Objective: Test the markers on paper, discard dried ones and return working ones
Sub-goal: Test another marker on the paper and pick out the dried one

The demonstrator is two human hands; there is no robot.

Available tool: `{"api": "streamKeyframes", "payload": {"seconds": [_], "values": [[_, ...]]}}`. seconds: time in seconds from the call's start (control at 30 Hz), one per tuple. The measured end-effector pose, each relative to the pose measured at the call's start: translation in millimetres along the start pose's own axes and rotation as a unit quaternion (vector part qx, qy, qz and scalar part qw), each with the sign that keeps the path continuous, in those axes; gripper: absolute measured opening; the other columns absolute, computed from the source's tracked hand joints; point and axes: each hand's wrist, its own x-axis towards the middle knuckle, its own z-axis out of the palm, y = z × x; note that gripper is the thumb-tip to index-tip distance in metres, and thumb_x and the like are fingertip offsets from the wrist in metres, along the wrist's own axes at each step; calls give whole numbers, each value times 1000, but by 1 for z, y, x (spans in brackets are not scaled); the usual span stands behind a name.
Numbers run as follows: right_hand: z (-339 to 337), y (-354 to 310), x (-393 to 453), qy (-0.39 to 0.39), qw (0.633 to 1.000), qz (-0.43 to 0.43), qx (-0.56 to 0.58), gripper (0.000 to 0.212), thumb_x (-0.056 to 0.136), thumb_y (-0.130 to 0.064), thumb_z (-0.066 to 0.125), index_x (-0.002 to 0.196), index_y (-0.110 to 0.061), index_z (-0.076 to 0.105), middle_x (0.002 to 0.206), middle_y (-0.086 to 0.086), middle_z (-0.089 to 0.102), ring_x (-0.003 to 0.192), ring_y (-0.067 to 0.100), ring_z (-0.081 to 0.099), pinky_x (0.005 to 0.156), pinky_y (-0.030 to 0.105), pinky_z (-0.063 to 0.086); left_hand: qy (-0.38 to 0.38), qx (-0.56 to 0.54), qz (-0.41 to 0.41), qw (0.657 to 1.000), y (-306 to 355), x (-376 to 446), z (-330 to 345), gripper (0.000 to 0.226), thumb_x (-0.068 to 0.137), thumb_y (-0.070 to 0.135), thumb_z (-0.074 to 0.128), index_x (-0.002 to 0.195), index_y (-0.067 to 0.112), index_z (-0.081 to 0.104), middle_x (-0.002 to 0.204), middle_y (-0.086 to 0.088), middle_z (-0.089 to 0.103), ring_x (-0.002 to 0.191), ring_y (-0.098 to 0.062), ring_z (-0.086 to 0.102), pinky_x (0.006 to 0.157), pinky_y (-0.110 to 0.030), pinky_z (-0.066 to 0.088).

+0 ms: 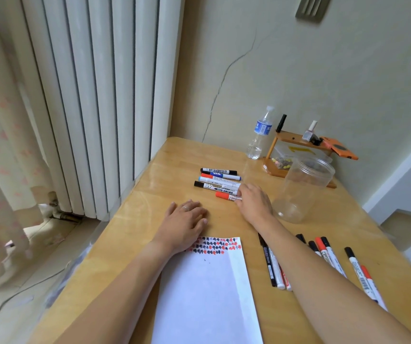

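Step in hand, judged: the red-capped white marker (226,195), nearest of the far group, is being picked up or set down; which one cannot be told. It lies flat on the wooden table (135,214), cap pointing toward the left edge, just in front of 5 more capped markers (218,179) lined up parallel toward the far edge.

To do it well: pinch mid-barrel, lift clear without rolling the neighbours, keep the groups separate.

Right hand (254,203): fingers bent over the tail of that marker, touching it; a closed grip cannot be confirmed. Left hand (187,220): flat, fingers straight, palm down at the far edge of the white paper sheet (207,294), holding nothing.

The paper carries rows of red and black test marks (214,245) along its far edge. A clear plastic jar (303,189) stands empty right of the right hand. More markers (328,259) lie scattered near the right edge.
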Motion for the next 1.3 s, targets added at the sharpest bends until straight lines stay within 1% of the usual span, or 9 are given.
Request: {"api": "streamKeyframes", "payload": {"seconds": [0.2, 0.3, 0.43, 0.63, 0.7, 0.8, 0.93, 1.13, 1.3], "values": [[-6, -1, -14, 25, 998, -39, 29, 20, 97, -23, 66, 114, -12, 63, 120, 5, 57, 115, 24, 52, 91, 36, 45, 26, -8, 1, 1000, 0, -1, -3, 44, 106, 43, 41, 149, 33, 45, 150, 5, 49, 142, -15, 41, 123, -46, 16], [-16, -15, -40, 72, 992, -81, 71, 13, 92, -16, 63, 102, -11, 57, 101, 4, 56, 91, 26, 56, 68, 33, 39, 59, -23, 4, 998, 5, -3, -5, 50, 106, 44, 42, 154, 30, 37, 145, 0, 52, 135, -18, 47, 122, -48, 15], [-23, -33, -79, 100, 981, -132, 104, 17, 86, -11, 61, 97, -13, 49, 90, 2, 51, 71, 25, 50, 60, 31, 37, 102, -39, 68, 992, 16, -5, -7, 53, 104, 55, 27, 150, 31, 41, 129, 9, 59, 128, -8, 48, 119, -42, 16], [-14, -38, -117, 117, 975, -126, 139, 16, 90, -20, 59, 105, -15, 56, 92, 2, 55, 78, 26, 55, 64, 36, 45, 62, 1, 148, 987, 18, -5, -7, 47, 105, 53, 27, 115, 28, 66, 95, 12, 58, 94, -13, 52, 90, -41, 36], [-12, -37, -125, 134, 973, -125, 140, 20, 94, -36, 60, 105, -19, 62, 88, 1, 55, 78, 25, 59, 62, 35, 47, 35, -19, 161, 986, 20, -6, -7, 46, 106, 53, 27, 105, 26, 64, 90, 12, 55, 90, -14, 49, 83, -44, 41], [-13, -39, -134, 171, 973, -117, 104, 20, 93, -35, 72, 95, -17, 65, 78, 2, 54, 68, 27, 61, 53, 33, 44, 15, -36, 182, 983, 24, -8, -6, 32, 107, 50, 28, 88, 33, 46, 80, 19, 46, 82, -11, 42, 76, -43, 42], [-10, -42, -135, 170, 972, -123, 103, 21, 96, -31, 72, 94, -16, 58, 77, 3, 54, 63, 31, 61, 48, 32, 36, 22, -49, 209, 976, 27, -6, -5, 29, 108, 47, 28, 86, 32, 41, 79, 12, 45, 76, -15, 41, 71, -42, 43], [-12, -41, -133, 122, 975, -121, 139, 20, 104, -39, 57, 102, -19, 54, 73, 2, 55, 65, 36, 61, 52, 32, 31, 41, -65, 213, 974, 27, -7, -4, 36, 107, 37, 34, 82, 16, 50, 76, 9, 44, 76, -16, 42, 68, -35, 40], [-15, -40, -133, 86, 981, -127, 123, 26, 106, -46, 37, 110, -23, 48, 80, 2, 62, 74, 36, 65, 57, 36, 32, 40, -74, 219, 972, 32, -7, -5, 38, 106, 35, 34, 82, 11, 51, 78, 2, 48, 77, -20, 44, 69, -39, 42]]}}
